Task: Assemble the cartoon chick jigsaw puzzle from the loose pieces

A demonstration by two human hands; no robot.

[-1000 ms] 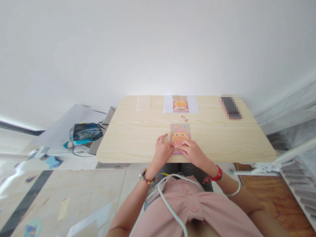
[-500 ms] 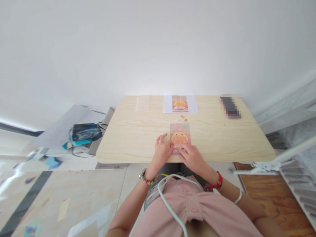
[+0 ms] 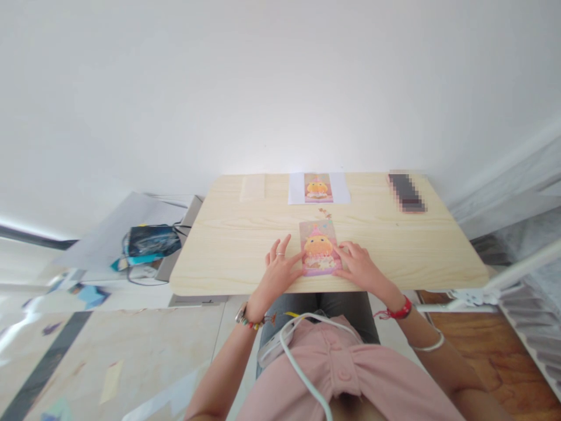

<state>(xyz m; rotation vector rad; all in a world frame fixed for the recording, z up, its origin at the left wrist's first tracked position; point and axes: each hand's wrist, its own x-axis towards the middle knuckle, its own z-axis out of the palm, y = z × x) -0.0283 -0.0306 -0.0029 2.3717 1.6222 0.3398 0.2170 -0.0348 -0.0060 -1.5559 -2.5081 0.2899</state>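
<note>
A pink and yellow picture card (image 3: 318, 245) with a cartoon face on it lies flat near the front edge of the table. At its left edge is my left hand (image 3: 280, 270), fingers spread and a ring on one of them; the thumb and a fingertip touch the border. My right hand (image 3: 358, 266) rests at the opposite side, fingers apart, with tips on the lower right border. Just beyond the card lie small brownish cut-out pieces (image 3: 325, 213). Farther back, a white sheet (image 3: 297, 188) bears a similar printed picture (image 3: 318, 188).
A pale translucent sheet (image 3: 253, 187) lies at the back left of the wooden table (image 3: 228, 245). A phone (image 3: 407, 193), pixelated, is at the back right. Left of the table stands a box with a dark and blue package (image 3: 153, 241). A white cable (image 3: 302, 374) crosses my lap.
My hands have moved apart, from the card's lower middle out to its two side edges. More of the card's lower part now shows.
</note>
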